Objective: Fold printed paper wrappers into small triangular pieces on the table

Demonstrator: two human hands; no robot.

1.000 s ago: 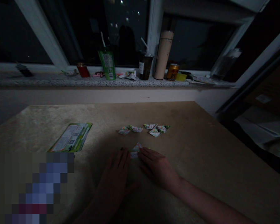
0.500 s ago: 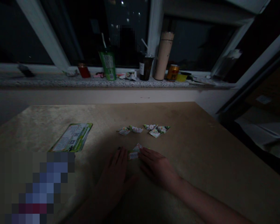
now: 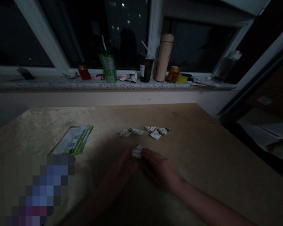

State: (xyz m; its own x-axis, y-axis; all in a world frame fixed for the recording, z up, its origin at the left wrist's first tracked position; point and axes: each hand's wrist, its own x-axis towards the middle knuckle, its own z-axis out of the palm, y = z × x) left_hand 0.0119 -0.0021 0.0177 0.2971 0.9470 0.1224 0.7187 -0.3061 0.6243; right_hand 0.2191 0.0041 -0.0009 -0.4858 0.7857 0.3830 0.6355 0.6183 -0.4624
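Observation:
A small folded paper piece (image 3: 137, 152), pale with green edges and printed marks, lies on the table between my hands. Its top comes to a point. My right hand (image 3: 159, 166) rests its outstretched fingers over the right side of the paper. Beside the left edge is my left hand (image 3: 120, 172), turned partly on its side, thumb apart from the fingers; in the dim light I cannot tell how firmly it touches. Beyond them lie several similar folded paper pieces, among them one at the left (image 3: 124, 133) and one at the right (image 3: 157, 134).
A green-and-white printed packet (image 3: 72, 140) lies on the left of the table (image 3: 191, 125). A blurred-out area covers the lower left. Along the windowsill (image 3: 85, 84) stand a green cup (image 3: 108, 67), a dark cup (image 3: 146, 69), a tall pink flask (image 3: 164, 58) and an orange can (image 3: 174, 74).
My left hand has rolled from palm-down onto its side, and its fingers have drawn in by the paper's left edge. The paper sits slightly turned; my right hand has hardly moved.

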